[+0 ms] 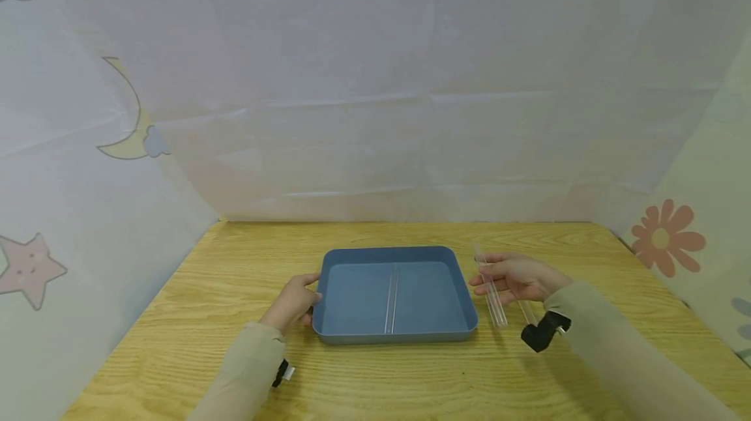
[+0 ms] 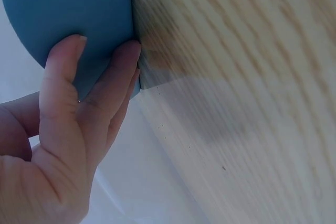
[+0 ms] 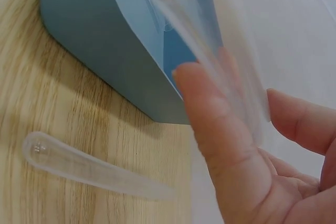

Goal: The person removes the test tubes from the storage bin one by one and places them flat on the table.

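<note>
A blue rectangular tray (image 1: 358, 297) lies on the table, with a clear plastic strip (image 1: 391, 300) running front to back across its middle. At its left side my left hand (image 1: 296, 302) grips the wall; the left wrist view shows bent fingers (image 2: 63, 72) against the outer face. Just right of the tray, my right hand (image 1: 522, 275) pinches a long clear plastic strip (image 1: 495, 304) between thumb and fingers, tilted above the table. Another clear strip (image 3: 94, 170) lies on the wood below the right hand, partly hidden by the wrist in the head view.
The light wooden table (image 1: 223, 297) reaches back to a pale hanging sheet (image 1: 375, 115). Printed sheets with a moon, a star and a flower stand at both sides. Black wrist mounts (image 1: 542, 332) sit on both sleeves.
</note>
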Motion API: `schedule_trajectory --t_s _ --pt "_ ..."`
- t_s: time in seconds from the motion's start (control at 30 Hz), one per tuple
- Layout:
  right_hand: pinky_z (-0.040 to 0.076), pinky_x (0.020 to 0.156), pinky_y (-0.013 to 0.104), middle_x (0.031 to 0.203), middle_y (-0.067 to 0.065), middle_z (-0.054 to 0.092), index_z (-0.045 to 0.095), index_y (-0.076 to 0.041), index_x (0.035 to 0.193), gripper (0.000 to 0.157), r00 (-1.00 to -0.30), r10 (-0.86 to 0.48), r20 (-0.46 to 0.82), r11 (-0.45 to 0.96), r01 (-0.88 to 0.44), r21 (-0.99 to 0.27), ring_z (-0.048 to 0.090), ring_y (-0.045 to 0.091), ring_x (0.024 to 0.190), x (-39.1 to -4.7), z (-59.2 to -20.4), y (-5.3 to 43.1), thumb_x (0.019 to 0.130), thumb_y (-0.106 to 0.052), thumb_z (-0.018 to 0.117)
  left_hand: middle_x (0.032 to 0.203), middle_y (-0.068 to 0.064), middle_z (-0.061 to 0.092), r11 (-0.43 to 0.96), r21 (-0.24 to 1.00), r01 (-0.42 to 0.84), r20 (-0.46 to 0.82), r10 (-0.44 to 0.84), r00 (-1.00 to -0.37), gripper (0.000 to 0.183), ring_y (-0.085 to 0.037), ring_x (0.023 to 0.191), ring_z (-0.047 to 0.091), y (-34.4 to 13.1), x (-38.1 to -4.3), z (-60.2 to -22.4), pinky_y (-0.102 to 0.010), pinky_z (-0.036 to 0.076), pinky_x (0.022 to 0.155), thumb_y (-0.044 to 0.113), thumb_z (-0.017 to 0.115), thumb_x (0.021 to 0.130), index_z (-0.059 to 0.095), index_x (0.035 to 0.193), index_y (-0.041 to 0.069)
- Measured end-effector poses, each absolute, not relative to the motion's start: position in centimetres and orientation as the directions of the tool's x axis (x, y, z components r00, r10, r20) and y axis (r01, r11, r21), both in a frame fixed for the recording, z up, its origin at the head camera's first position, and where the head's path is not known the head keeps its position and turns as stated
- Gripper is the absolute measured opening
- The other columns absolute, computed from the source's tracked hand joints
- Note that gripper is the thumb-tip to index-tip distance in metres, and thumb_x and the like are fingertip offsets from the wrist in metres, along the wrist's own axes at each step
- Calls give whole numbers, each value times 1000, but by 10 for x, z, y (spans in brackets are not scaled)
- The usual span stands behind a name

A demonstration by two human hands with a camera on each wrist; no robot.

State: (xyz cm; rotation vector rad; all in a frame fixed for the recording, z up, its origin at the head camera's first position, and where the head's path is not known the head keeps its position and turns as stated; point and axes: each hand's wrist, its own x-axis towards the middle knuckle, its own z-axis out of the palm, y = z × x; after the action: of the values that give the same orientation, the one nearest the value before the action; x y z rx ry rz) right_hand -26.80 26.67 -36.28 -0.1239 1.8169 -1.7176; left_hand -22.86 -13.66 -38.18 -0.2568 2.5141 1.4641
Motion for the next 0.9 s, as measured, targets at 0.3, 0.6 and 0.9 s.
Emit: schedule_trajectory --t_s 0.3,0.6,0.9 --pt "56 65 31 99 4 69 -4 8 151 69 -800 -475 -366 150 337 -930 68 16 89 -267 -365 274 104 -11 43 70 -14 65 495 832 -253 -269 -40 -962 53 -10 42 44 -136 -228 -381 -21 39 40 -4 50 97 37 148 0" --pt "55 63 29 101 3 69 -8 8 151 72 -796 -490 -357 145 330 -933 68 17 91 -265 -366 282 104 -10 43 71 -14 65 487 833 -261 -278 -38 -960 54 -11 43 46 -135 -227 -380 -21 38 41 -4 50 98 35 149 0" --pt "55 65 30 101 2 69 -9 7 151 73 -801 -481 -357 156 323 -933 68 17 91 -263 -366 288 104 -12 43 73 -14 66 488 834 -257 -273 -39 -961 54 -13 48 51 -135 -226 -379 -22 40 42 -4 49 97 35 149 -1"
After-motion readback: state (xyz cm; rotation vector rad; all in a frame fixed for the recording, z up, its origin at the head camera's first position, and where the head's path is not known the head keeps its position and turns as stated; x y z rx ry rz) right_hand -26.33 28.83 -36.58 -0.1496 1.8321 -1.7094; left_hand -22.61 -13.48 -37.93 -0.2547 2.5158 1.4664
